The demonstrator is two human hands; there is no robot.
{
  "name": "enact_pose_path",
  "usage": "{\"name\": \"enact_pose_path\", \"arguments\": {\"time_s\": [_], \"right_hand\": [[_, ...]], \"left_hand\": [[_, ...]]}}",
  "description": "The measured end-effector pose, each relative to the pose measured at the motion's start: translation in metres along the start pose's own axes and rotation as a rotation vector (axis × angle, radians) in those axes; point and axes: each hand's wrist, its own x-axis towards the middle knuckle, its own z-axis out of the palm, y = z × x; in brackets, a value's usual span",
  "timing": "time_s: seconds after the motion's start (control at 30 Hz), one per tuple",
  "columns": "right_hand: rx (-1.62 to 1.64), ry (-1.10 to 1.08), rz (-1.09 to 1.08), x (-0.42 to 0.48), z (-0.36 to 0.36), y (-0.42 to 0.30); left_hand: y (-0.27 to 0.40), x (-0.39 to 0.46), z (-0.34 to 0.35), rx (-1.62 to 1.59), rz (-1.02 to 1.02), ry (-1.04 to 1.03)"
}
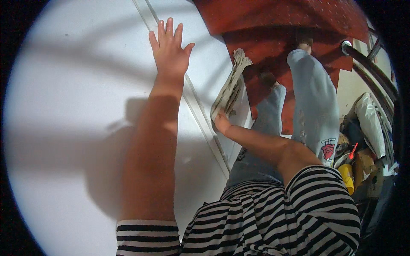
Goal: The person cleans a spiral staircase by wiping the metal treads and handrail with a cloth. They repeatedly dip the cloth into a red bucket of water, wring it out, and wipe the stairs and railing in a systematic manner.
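My left hand (170, 52) lies with spread fingers against a white wall (80, 73), its fingertips over a pale trim strip (205, 128) that runs slantwise down the wall. Nothing is in that hand. Lower and to the right, my right hand (222, 122) grips one end of a dirty, off-white cloth (231, 81). The cloth stretches away from the hand beside the wall, its far end bunched and dark stains along one side. How the right fingers curl around it is partly hidden.
Beneath my feet are red metal steps (282, 19). A dark handrail (371, 65) curves along the right. Below it at the right sit a white sack (370, 121), a yellow container (346, 178), a red-orange tool (353, 151) and cardboard (365, 164).
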Motion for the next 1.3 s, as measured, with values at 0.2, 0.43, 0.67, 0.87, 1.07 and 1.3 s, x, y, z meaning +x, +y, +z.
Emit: {"name": "enact_pose_path", "arguments": {"time_s": [0.2,0.43,0.67,0.87,1.07,1.3], "right_hand": [[-0.096,0.29,-0.327,0.008,-0.002,-0.078],[-0.173,-0.084,-0.421,0.006,-0.042,-0.071],[-0.317,-0.401,-0.025,-0.054,-0.055,-0.042],[-0.468,-0.43,-0.14,-0.015,-0.077,-0.015],[0.336,-0.406,0.121,-0.054,-0.141,-0.142],[0.122,-0.09,-0.4,-0.072,-0.203,-0.211]], "left_hand": [[0.004,0.004,0.003,0.166,0.035,-0.077],[0.009,0.007,0.008,0.274,0.038,-0.095],[0.006,-0.001,0.017,0.123,0.025,-0.111],[0.012,-0.004,0.003,0.164,0.068,-0.214],[0.02,-0.007,0.006,0.37,0.065,-0.438],[0.034,0.01,0.004,0.28,0.038,-0.39]]}}
